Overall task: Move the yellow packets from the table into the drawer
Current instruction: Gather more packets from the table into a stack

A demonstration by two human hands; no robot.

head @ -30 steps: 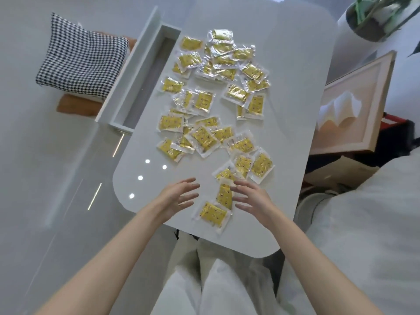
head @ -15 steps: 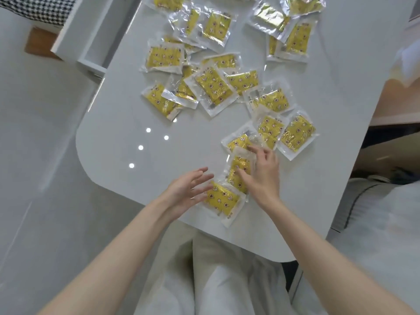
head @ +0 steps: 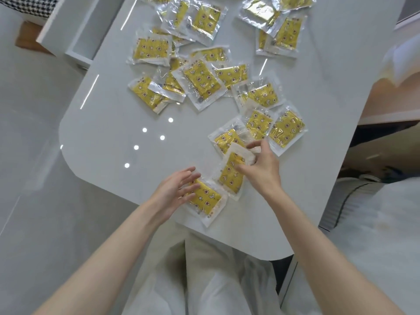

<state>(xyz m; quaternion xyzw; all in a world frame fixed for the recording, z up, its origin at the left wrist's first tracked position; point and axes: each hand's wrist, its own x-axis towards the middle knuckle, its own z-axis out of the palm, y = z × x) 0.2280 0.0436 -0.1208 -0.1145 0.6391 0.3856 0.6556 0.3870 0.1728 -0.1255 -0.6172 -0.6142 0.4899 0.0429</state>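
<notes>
Gathering the nearest yellow packets before carrying them to the drawer.

My right hand [head: 261, 165] pinches the upright packet [head: 231, 172] by its top edge; my left hand [head: 176, 189] lies spread, fingers on the nearest packet [head: 204, 198]. The rest lie scattered across the table [head: 102, 137], and the drawer [head: 75, 30] stands open at far left. I should stack several, gripping seams since the film looks slippery.

No readable text, brand, number or sign is found on anything in view; only small printed figures such as stars, moons and flowers are seen on the yellow packets [head: 205, 197], with any lettering too blurred.
</notes>
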